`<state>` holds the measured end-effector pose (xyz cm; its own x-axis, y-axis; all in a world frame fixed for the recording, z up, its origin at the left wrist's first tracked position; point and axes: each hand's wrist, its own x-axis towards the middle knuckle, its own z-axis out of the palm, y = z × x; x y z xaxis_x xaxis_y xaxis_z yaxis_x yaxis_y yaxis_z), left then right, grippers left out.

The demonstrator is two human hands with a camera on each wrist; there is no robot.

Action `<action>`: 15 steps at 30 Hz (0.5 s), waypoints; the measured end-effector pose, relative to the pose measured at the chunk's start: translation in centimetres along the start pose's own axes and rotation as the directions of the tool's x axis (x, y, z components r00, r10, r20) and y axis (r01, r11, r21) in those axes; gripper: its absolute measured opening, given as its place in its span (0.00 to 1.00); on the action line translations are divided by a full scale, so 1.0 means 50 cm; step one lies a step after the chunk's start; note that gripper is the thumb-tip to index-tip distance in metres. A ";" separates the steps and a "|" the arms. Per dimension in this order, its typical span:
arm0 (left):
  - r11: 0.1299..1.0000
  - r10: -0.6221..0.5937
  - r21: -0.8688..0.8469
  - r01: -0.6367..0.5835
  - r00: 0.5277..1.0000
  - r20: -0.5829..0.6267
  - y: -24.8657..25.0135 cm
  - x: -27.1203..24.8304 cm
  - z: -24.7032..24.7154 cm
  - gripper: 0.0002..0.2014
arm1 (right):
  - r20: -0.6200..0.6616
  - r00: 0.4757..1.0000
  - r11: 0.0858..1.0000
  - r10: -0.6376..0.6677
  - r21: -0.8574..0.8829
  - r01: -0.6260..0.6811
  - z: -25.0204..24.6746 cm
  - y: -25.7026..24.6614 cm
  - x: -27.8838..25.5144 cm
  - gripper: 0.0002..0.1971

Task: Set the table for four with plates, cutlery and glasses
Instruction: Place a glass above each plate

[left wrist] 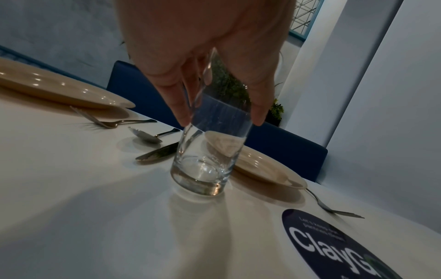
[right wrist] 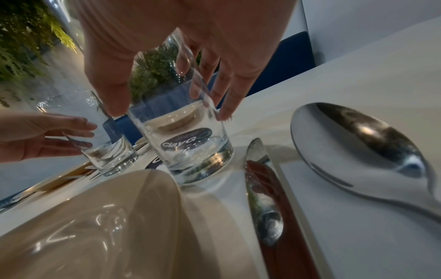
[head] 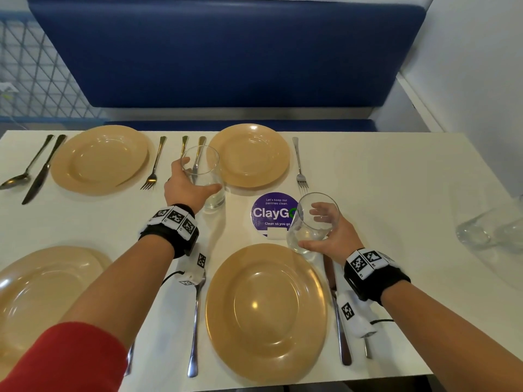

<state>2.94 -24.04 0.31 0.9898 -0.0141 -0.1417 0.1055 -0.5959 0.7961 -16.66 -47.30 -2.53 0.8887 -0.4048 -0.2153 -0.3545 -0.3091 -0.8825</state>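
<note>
Nearest to us, at the lower edge of the head view, lie two tan plates (head: 266, 309) and (head: 42, 292) with a fork (head: 195, 329) between them; two more tan plates (head: 100, 158) and (head: 250, 154) sit in the upper half of the frame, each with cutlery beside it. All four plates are bare, with nothing on them.

We judge that we are in the glasses step. Our left hand (head: 188, 186) is curled round a clear tumbler (head: 205, 176) at the centre of the frame, thumb on one side and fingers on the other. In the left wrist view its base looks to be on the white bench (head: 382, 171) or just above it; we cannot tell which. Our right hand (head: 329, 239) grips a second tumbler (head: 314, 222) in the same way, just beside the upper right rim of the near plate and above the knife (head: 336, 306), next to the purple ClayGo sticker (head: 271, 212). Both tumblers are empty.

Next, we think each glass must stand upright and settle flat, clear of the plate rim and the cutlery, before the fingers let go. More glassware (head: 489, 230) waits blurred at the right edge of the frame; probably it serves the two places not yet furnished.
</note>
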 end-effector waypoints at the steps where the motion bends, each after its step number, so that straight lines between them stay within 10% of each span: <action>1: 1.000 -0.003 0.000 0.003 1.000 -0.001 0.000 0.000 0.000 0.43 | 0.001 1.000 1.000 -0.002 -0.001 0.002 -0.001 0.000 0.001 0.39; 15: 0.999 0.012 0.032 -0.012 1.000 0.004 0.001 0.002 0.008 0.41 | -0.007 1.000 1.000 -0.007 -0.021 0.007 0.000 0.002 0.001 0.39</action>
<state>3.00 -24.38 0.10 0.9906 -0.0247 -0.1346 0.0902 -0.6214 0.7783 -16.67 -47.36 -2.63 0.8892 -0.4086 -0.2057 -0.3540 -0.3298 -0.8752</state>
